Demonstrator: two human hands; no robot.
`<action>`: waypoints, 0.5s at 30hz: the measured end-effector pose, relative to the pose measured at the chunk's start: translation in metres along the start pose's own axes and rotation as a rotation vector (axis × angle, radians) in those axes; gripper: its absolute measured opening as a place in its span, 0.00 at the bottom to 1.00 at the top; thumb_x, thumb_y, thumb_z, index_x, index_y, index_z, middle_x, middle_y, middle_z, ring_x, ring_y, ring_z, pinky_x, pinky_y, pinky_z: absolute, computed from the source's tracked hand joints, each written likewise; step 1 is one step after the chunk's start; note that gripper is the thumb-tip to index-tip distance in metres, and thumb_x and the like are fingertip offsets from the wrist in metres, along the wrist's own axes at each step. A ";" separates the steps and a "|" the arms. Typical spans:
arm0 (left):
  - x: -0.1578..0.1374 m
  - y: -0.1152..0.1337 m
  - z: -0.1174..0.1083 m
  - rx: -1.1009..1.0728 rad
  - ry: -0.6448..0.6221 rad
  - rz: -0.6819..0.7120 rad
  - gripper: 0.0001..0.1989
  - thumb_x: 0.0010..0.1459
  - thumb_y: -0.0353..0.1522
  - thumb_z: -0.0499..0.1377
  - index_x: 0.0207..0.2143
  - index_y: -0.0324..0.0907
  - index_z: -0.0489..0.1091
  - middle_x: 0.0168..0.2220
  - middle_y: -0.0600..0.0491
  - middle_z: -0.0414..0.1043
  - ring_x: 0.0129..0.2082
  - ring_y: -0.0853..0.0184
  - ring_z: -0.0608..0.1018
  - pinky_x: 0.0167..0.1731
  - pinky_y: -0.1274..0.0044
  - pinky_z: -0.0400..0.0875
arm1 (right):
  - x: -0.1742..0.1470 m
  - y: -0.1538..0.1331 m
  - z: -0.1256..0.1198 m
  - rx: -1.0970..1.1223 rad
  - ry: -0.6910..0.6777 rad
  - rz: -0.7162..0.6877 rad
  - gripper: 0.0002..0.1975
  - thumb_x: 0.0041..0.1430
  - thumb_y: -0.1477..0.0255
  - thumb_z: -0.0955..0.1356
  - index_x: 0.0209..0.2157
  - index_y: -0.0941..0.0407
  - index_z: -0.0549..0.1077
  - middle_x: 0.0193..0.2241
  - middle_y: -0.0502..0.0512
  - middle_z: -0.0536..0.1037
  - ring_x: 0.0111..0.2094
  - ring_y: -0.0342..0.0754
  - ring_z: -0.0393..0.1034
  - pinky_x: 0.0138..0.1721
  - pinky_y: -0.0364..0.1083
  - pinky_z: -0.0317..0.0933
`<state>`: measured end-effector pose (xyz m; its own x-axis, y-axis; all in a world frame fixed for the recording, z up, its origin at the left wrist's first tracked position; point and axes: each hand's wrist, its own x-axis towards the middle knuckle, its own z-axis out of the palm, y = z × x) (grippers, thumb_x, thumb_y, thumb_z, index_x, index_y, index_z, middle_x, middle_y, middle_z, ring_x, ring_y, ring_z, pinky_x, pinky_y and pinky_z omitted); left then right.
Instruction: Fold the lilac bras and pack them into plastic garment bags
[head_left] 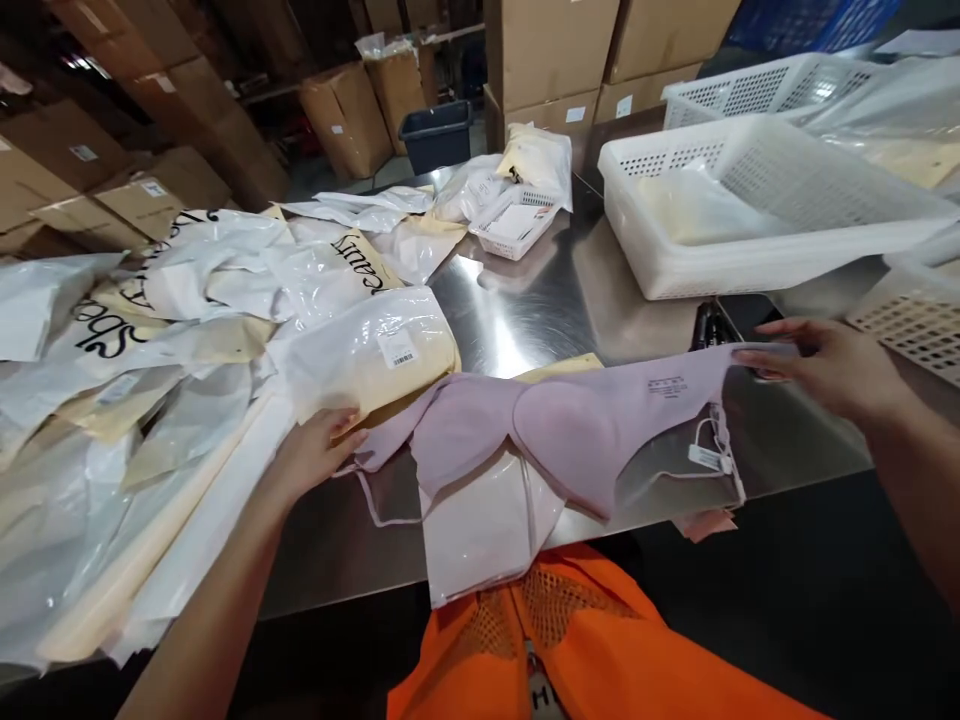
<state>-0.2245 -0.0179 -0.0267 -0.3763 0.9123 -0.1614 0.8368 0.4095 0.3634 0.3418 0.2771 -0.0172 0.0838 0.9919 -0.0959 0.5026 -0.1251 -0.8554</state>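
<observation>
A lilac bra (570, 430) is stretched sideways over the metal table, its two cups facing up. My left hand (319, 450) has its fingers closed at the bra's left end, beside a packed plastic bag with a barcode label. At the right end, my right hand (821, 365) pinches the band between thumb and fingers. Thin straps hang from both ends, and a small white tag (709, 458) dangles near the right one. Partly under the cups lies a flat white plastic bag (480, 535), reaching over the table's front edge.
Many plastic bags (187, 300) cover the table's left side. A small white basket (517, 222) stands at the back, and a large white crate (750, 270) at the right. Dark objects (712, 325) lie below that crate. Cardboard boxes (555, 60) are stacked beyond the steel table (517, 315).
</observation>
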 end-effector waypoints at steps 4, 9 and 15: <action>0.014 0.025 0.027 0.016 -0.014 0.247 0.32 0.54 0.49 0.57 0.56 0.40 0.68 0.49 0.44 0.71 0.51 0.53 0.72 0.53 0.64 0.66 | -0.012 -0.004 0.008 0.386 0.093 0.101 0.26 0.34 0.88 0.75 0.38 0.55 0.71 0.25 0.51 0.75 0.24 0.44 0.71 0.26 0.40 0.67; 0.026 0.040 0.034 0.046 -0.133 0.290 0.13 0.51 0.43 0.59 0.30 0.42 0.73 0.35 0.48 0.70 0.40 0.55 0.72 0.41 0.68 0.68 | -0.028 -0.012 -0.010 0.558 0.204 0.048 0.18 0.43 0.91 0.71 0.34 0.58 0.70 0.25 0.49 0.74 0.25 0.40 0.70 0.29 0.37 0.69; 0.020 0.030 -0.015 -0.252 -0.158 0.037 0.16 0.48 0.46 0.62 0.27 0.43 0.74 0.28 0.57 0.71 0.29 0.65 0.73 0.30 0.78 0.66 | -0.032 -0.019 -0.036 0.489 0.327 -0.019 0.10 0.55 0.89 0.68 0.28 0.60 0.69 0.28 0.49 0.72 0.28 0.37 0.70 0.38 0.38 0.69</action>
<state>-0.2130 0.0125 -0.0056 -0.2643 0.9238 -0.2770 0.7162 0.3803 0.5852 0.3610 0.2469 0.0202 0.3785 0.9254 0.0176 0.0577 -0.0046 -0.9983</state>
